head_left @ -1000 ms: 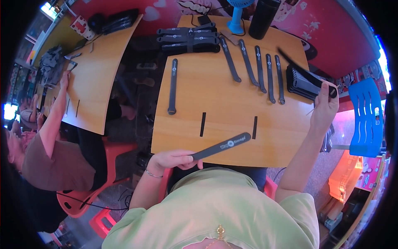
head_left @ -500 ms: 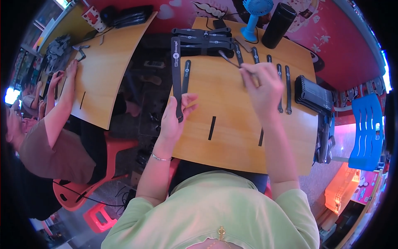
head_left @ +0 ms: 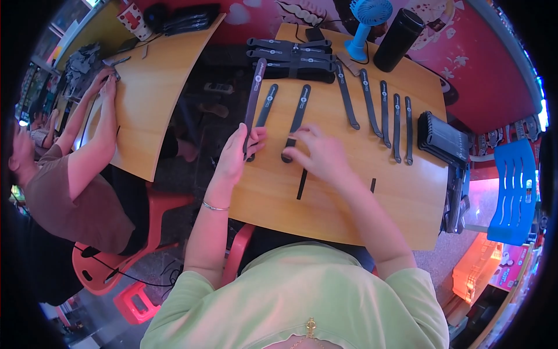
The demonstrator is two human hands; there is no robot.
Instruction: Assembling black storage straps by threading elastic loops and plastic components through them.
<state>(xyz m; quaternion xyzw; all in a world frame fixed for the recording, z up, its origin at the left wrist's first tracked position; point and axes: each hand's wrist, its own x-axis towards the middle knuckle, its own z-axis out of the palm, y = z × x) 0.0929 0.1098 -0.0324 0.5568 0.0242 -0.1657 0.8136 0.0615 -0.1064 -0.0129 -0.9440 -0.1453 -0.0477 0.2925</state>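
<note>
My left hand [head_left: 232, 154] is closed around the lower end of a dark strap [head_left: 256, 87] with a small pale print, held upright above the table's left side. Beside it another black strap [head_left: 267, 106] lies on the table, partly behind my fingers. My right hand [head_left: 319, 152] is at the lower part of a black strap [head_left: 300, 107] lying in the middle; its thumb and fingers are apart at the strap's edge. Farther right, several similar straps lie side by side, among them a long strap [head_left: 347, 96] and a shorter strap [head_left: 408, 131].
A banded stack of black straps [head_left: 293, 58] sits at the table's back. Behind are a blue fan [head_left: 363, 29] and a black cylinder [head_left: 399, 41]. Black pouches [head_left: 444, 136] lie at the right edge. Black tape marks the wooden table [head_left: 343, 215]. Another person [head_left: 75, 180] works at the left table.
My right hand has moved left and nearer from the straps at the back; a strap it held now lies in the middle. My left hand still holds its strap, turned slightly edge-on.
</note>
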